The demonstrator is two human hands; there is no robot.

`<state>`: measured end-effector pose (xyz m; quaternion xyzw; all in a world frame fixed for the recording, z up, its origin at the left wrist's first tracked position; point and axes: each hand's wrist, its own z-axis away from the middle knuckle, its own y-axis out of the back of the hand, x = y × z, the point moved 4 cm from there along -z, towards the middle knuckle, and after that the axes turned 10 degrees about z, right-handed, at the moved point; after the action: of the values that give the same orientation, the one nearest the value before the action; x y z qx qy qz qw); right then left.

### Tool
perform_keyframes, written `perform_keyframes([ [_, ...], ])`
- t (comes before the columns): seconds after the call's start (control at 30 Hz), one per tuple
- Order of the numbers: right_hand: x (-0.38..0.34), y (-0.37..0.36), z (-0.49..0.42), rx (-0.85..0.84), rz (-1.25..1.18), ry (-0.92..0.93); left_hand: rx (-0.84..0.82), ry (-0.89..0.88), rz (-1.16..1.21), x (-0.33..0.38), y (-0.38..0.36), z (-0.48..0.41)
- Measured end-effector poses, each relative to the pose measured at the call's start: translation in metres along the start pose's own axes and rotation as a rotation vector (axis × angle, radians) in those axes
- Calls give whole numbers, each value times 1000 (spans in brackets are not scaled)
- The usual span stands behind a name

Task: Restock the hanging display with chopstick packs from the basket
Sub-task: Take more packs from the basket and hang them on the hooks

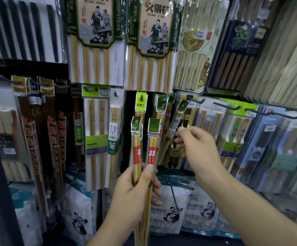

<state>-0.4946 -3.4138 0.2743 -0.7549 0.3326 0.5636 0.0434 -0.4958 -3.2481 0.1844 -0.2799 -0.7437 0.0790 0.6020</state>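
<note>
Filling the view: hanging display [128, 107], a dark wall of pegs crowded with bagged chopsticks in several rows.

- Large bamboo packs [96, 41], two, top row, side by side; pale sticks behind green-bordered cards printed CHOPSTICKS.
- Long dark packs [52, 132], lower left, hanging upright, with orange characters down their length.
- Panda bags [170, 213], bottom row, white and teal, below the hanging goods.
- Left hand [135, 189], low centre, fingers and thumb curled round the lower part of two chopstick packs [136, 144], which it holds upright in front of the display. The packs stand just beside each other, fanned slightly apart at the top. Each has a green header card, a clear sleeve and yellow sticks with a red band. Neither is on a peg.
- Right hand [199, 146], centre right and higher, fingers curled, thumb and forefinger pinching a slim dark pack [178, 121] that hangs tilted on the display, just right of the held pair.
- Pegs [227, 106], grey, jutting forward along the right-hand row.
- Price sticker [114, 130], white, on a narrow pack hanging left of the held pair.
</note>
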Motion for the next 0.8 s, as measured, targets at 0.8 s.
perform_keyframes([
  [0.8,-35,16,-26,78,-86,77,3,67,22,-6,-2,0],
])
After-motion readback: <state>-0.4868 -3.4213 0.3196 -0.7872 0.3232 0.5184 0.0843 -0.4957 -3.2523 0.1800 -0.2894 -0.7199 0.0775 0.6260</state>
